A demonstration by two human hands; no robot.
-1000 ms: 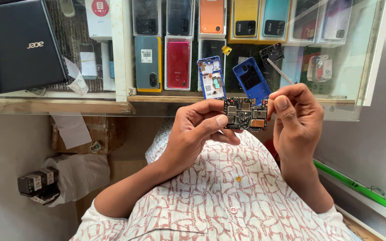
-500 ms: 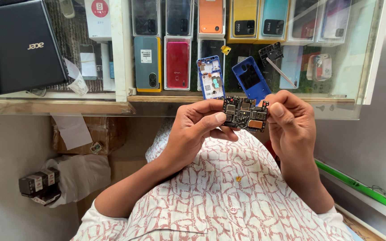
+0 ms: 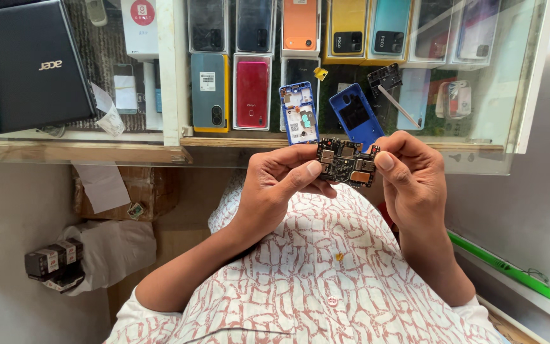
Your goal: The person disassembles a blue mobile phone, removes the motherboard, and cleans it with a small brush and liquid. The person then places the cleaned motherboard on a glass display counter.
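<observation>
Two hands (image 3: 288, 185) (image 3: 412, 181), circuit board (image 3: 346, 162) between, long axis left-right.

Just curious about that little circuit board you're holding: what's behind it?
Behind the circuit board, on the glass counter, lie a blue phone frame and a blue back cover. The board covers their lower edges.

Circuit board (image 3: 346, 162) edges under fingers, laptop (image 3: 27, 64) cut off left
</observation>
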